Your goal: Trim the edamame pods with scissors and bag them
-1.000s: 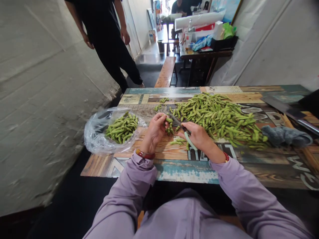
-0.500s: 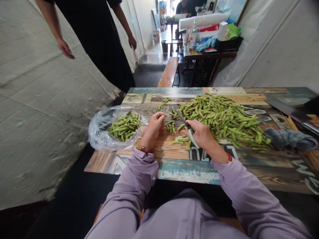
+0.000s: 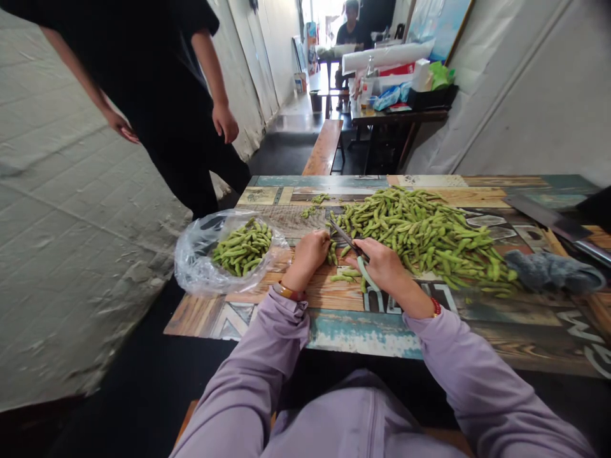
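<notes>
My right hand is closed round a pair of scissors with pale green handles, the dark blades pointing up and left. Just left of the blades is my left hand, its fingers pressed together; whatever they pinch is hidden. A few loose green soybean pods lie on the table between and below my hands. Beyond my right hand spreads a big heap of soybean pods. To the left, a clear plastic bag lies open with a smaller pile of pods in it.
Small green trimmings lie on the patterned tabletop. At the right are a cleaver and a grey cloth. A person in black stands beyond the table's left end. Behind are a bench and a cluttered table.
My left hand has moved right, closer to the scissors and pods, its fingers now more curled. The person in black has shifted position. The view has tilted slightly up.
</notes>
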`<action>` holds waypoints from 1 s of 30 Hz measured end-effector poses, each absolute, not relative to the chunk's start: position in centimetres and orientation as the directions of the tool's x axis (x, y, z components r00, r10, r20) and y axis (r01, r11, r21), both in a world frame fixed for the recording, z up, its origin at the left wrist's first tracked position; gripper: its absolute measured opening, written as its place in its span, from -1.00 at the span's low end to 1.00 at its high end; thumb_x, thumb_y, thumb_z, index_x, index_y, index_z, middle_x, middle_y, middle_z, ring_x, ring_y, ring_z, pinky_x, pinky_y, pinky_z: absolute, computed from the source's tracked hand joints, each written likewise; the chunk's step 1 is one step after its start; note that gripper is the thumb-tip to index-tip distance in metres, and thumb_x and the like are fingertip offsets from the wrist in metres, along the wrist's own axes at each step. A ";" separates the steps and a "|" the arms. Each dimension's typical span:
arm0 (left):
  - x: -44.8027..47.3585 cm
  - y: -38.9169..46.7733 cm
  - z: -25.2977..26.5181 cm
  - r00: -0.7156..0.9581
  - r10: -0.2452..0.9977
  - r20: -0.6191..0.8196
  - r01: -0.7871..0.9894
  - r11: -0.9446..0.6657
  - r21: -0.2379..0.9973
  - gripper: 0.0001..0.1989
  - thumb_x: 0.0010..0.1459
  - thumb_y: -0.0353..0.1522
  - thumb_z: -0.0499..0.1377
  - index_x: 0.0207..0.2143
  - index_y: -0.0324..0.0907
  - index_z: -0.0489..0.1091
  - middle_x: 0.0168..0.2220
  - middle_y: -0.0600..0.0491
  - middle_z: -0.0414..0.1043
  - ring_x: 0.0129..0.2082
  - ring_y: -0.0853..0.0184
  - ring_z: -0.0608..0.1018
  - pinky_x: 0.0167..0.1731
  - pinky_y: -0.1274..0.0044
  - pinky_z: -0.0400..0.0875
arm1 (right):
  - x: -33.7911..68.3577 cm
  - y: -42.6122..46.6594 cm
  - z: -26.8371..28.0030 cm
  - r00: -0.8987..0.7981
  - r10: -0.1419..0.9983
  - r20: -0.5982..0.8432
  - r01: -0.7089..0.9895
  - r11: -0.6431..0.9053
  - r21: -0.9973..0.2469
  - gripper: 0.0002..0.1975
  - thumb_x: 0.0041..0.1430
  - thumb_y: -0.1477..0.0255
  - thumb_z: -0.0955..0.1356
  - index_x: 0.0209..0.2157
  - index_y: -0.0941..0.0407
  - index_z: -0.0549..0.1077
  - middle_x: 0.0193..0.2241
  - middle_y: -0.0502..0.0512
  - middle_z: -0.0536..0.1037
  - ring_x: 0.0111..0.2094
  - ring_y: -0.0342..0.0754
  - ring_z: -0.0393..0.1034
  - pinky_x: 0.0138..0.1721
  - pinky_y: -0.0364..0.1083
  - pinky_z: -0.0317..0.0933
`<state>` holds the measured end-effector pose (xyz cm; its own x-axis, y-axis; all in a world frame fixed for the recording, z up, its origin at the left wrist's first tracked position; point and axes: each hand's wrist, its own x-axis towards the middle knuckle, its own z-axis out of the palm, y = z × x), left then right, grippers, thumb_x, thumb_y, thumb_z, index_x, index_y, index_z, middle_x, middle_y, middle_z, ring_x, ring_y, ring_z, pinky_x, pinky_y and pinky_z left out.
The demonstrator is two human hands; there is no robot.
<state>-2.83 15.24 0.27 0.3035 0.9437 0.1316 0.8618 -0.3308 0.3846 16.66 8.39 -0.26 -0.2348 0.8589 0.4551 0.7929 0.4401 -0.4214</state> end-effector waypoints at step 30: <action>-1.9 13.1 4.0 0.309 0.945 -0.105 -0.255 0.189 0.948 -0.61 -0.16 -0.20 0.45 -0.43 -0.24 0.38 -0.64 0.23 0.25 -0.74 0.61 0.17 -0.73 0.66 -0.06 | 17.0 8.4 0.6 -0.182 0.904 0.387 0.759 0.380 -0.529 -0.57 0.09 0.27 0.49 -0.02 0.09 0.49 -0.19 0.15 0.55 -0.21 0.07 0.51 -0.19 -0.02 0.38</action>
<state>-1.90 13.06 3.97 0.3090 0.9452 -0.1053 -0.2550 0.1890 0.9483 16.96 8.43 0.57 -0.1820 0.9038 0.3874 0.7590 0.3796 -0.5290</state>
